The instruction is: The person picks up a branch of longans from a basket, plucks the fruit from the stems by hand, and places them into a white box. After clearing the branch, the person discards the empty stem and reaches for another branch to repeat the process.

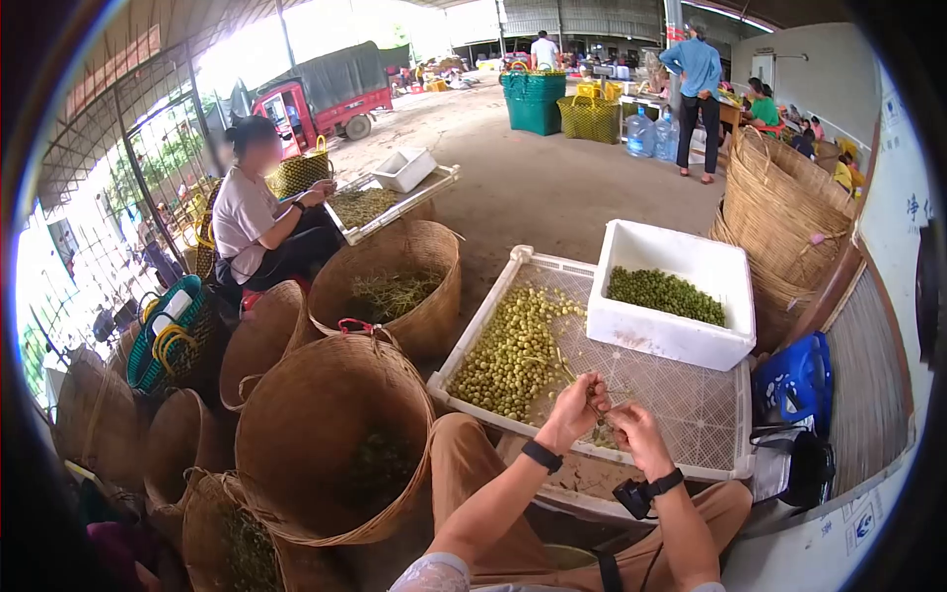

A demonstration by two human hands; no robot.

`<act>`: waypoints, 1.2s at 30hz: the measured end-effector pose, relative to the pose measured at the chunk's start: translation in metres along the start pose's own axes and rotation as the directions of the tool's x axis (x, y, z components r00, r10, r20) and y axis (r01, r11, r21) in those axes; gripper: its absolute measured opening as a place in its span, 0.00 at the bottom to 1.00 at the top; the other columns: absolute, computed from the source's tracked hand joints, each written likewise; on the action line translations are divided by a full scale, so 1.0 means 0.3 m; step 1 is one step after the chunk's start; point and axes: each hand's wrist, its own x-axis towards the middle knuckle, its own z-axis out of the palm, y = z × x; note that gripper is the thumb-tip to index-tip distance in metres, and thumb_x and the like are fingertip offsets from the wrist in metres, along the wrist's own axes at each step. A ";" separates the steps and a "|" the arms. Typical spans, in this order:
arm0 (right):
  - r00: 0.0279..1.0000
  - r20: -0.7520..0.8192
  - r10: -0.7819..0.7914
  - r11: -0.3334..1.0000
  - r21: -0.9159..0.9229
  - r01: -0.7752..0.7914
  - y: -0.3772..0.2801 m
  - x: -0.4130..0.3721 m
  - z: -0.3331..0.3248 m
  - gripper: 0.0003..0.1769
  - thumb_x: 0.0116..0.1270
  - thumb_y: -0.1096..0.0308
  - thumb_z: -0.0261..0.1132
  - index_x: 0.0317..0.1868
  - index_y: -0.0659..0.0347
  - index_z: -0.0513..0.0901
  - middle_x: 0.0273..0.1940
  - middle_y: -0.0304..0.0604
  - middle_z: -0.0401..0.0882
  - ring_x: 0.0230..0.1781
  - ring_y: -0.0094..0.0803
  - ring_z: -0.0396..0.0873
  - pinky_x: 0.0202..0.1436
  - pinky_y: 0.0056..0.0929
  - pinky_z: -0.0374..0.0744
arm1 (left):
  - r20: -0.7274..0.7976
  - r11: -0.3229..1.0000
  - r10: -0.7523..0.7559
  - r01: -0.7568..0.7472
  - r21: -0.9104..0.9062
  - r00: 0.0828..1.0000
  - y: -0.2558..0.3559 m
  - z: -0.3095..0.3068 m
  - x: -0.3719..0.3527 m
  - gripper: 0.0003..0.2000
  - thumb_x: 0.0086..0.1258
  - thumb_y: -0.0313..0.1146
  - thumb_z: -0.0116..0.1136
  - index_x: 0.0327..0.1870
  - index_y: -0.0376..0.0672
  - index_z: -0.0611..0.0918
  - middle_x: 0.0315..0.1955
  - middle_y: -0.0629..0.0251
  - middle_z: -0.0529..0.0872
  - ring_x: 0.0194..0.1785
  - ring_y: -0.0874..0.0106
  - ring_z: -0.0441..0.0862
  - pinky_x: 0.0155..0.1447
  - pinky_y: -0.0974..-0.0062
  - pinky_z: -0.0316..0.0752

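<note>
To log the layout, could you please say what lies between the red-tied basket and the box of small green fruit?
The head view shows the tray's rim and loose yellow-green fruit there.

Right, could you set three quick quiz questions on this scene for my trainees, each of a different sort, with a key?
1. True or false: the white box is empty.
2. Where are the wearer's left hand and right hand?
A. Over the tray
B. Inside the white box
C. Inside a basket
3. Fill in: the cab of the truck in the background is ____ in colour.

Key:
1. False; it holds green fruit.
2. A
3. Red
</note>
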 end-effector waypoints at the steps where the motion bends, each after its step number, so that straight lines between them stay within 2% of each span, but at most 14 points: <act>1: 0.999 0.009 -0.050 0.997 -0.054 0.051 -0.004 -0.003 -0.005 0.07 0.64 0.71 0.58 0.29 0.61 0.73 0.18 0.29 0.62 0.16 0.14 0.57 0.17 0.17 0.55 | -0.003 1.000 -0.010 0.011 0.013 1.000 0.002 0.007 -0.009 0.11 0.75 0.35 0.32 0.35 0.40 0.67 0.22 0.70 0.63 0.24 0.76 0.57 0.30 0.77 0.59; 6: 0.986 0.057 -0.158 0.954 -0.249 0.168 -0.026 -0.011 -0.044 0.11 0.64 0.70 0.58 0.24 0.56 0.68 0.18 0.29 0.61 0.15 0.14 0.57 0.17 0.16 0.56 | 0.003 0.998 -0.033 0.033 0.052 0.999 0.010 -0.007 -0.011 0.09 0.73 0.34 0.36 0.31 0.42 0.67 0.20 0.72 0.63 0.21 0.78 0.57 0.25 0.78 0.56; 8: 0.998 0.025 -0.059 0.987 -0.146 0.062 -0.044 -0.022 -0.060 0.11 0.65 0.68 0.56 0.24 0.56 0.68 0.17 0.29 0.61 0.14 0.15 0.57 0.17 0.16 0.57 | -0.056 0.998 -0.062 0.061 -0.024 0.996 0.018 -0.007 -0.009 0.10 0.73 0.34 0.35 0.30 0.42 0.66 0.20 0.72 0.63 0.21 0.78 0.57 0.25 0.78 0.56; 10: 0.996 0.016 0.089 0.996 -0.015 -0.089 -0.044 -0.017 -0.102 0.09 0.64 0.67 0.55 0.25 0.55 0.68 0.19 0.30 0.63 0.15 0.16 0.60 0.18 0.16 0.59 | 0.050 0.995 -0.064 0.068 -0.078 0.997 0.028 -0.037 0.007 0.10 0.72 0.34 0.36 0.29 0.42 0.66 0.19 0.73 0.63 0.22 0.78 0.57 0.27 0.80 0.57; 12: 0.981 0.098 0.167 0.921 0.340 -0.191 -0.014 0.001 -0.134 0.08 0.65 0.67 0.54 0.28 0.58 0.70 0.21 0.32 0.65 0.18 0.18 0.63 0.17 0.17 0.61 | 0.072 0.978 -0.085 0.097 -0.187 0.994 0.041 -0.044 0.010 0.08 0.71 0.32 0.38 0.30 0.42 0.68 0.20 0.73 0.64 0.21 0.80 0.57 0.26 0.81 0.58; 16: 0.977 0.191 0.098 0.867 0.465 -0.178 -0.027 -0.012 -0.127 0.05 0.66 0.69 0.56 0.33 0.60 0.73 0.25 0.33 0.67 0.20 0.19 0.65 0.20 0.17 0.63 | -0.005 0.994 -0.104 0.104 -0.022 0.995 0.048 0.006 -0.027 0.08 0.72 0.33 0.41 0.31 0.41 0.69 0.20 0.72 0.64 0.21 0.80 0.56 0.26 0.80 0.57; 17: 0.981 0.187 0.045 0.883 0.452 -0.127 -0.036 -0.012 -0.124 0.04 0.65 0.70 0.57 0.33 0.60 0.73 0.25 0.33 0.68 0.21 0.18 0.66 0.20 0.17 0.64 | -0.002 0.992 -0.123 0.123 -0.024 0.992 0.041 0.022 -0.041 0.08 0.72 0.33 0.41 0.31 0.41 0.69 0.20 0.72 0.64 0.21 0.80 0.56 0.26 0.80 0.57; 19: 0.982 0.187 -0.032 0.898 0.436 -0.054 -0.057 -0.002 -0.127 0.03 0.63 0.71 0.61 0.33 0.60 0.74 0.25 0.34 0.70 0.21 0.18 0.67 0.20 0.16 0.64 | 0.069 0.964 -0.103 0.083 0.251 0.992 0.027 0.046 -0.067 0.07 0.71 0.31 0.42 0.32 0.40 0.70 0.19 0.71 0.64 0.21 0.80 0.57 0.27 0.82 0.58; 23: 0.983 0.156 -0.094 0.941 0.335 0.037 -0.092 0.004 -0.110 0.04 0.62 0.72 0.62 0.32 0.60 0.74 0.24 0.33 0.70 0.21 0.17 0.67 0.21 0.14 0.64 | 0.094 0.890 -0.167 0.109 0.443 0.981 -0.022 0.069 -0.079 0.08 0.71 0.35 0.47 0.34 0.40 0.73 0.20 0.71 0.68 0.21 0.81 0.60 0.25 0.82 0.57; 25: 0.980 0.166 -0.106 0.994 0.012 0.106 -0.124 -0.013 -0.083 0.06 0.61 0.72 0.63 0.32 0.60 0.72 0.24 0.32 0.70 0.19 0.14 0.64 0.19 0.14 0.62 | 0.086 0.888 -0.190 0.134 0.440 0.978 -0.034 0.084 -0.090 0.08 0.71 0.35 0.47 0.34 0.40 0.73 0.20 0.72 0.68 0.21 0.81 0.59 0.25 0.82 0.57; 26: 0.981 0.162 -0.103 0.995 0.010 0.102 -0.126 -0.009 -0.082 0.06 0.61 0.72 0.63 0.32 0.60 0.72 0.24 0.32 0.70 0.19 0.14 0.64 0.19 0.14 0.62 | 0.079 0.885 -0.210 0.155 0.440 0.975 -0.039 0.092 -0.095 0.09 0.71 0.35 0.48 0.33 0.40 0.73 0.20 0.73 0.67 0.21 0.82 0.59 0.25 0.83 0.56; 28: 0.948 0.198 -0.251 0.911 -0.282 0.300 -0.126 -0.001 -0.086 0.09 0.60 0.71 0.65 0.31 0.60 0.71 0.24 0.31 0.70 0.18 0.12 0.61 0.18 0.13 0.59 | 0.099 0.883 -0.223 0.158 0.441 0.970 -0.041 0.083 -0.093 0.08 0.71 0.34 0.48 0.32 0.41 0.72 0.20 0.73 0.67 0.21 0.83 0.59 0.25 0.83 0.57; 31: 0.959 0.257 -0.114 0.955 -0.239 0.178 -0.134 0.004 -0.115 0.12 0.59 0.67 0.67 0.31 0.60 0.71 0.22 0.31 0.69 0.18 0.14 0.62 0.19 0.15 0.60 | 0.137 0.858 -0.241 0.145 0.493 0.961 -0.032 0.066 -0.088 0.08 0.70 0.34 0.49 0.31 0.42 0.72 0.20 0.75 0.67 0.21 0.84 0.58 0.25 0.84 0.56; 36: 0.964 0.261 -0.054 0.987 -0.132 0.091 -0.129 0.008 -0.113 0.11 0.60 0.68 0.66 0.29 0.60 0.70 0.21 0.31 0.68 0.16 0.14 0.60 0.17 0.15 0.57 | 0.160 0.810 -0.246 0.112 0.576 0.956 -0.019 0.066 -0.078 0.07 0.69 0.33 0.49 0.30 0.41 0.73 0.18 0.76 0.66 0.20 0.84 0.58 0.25 0.84 0.55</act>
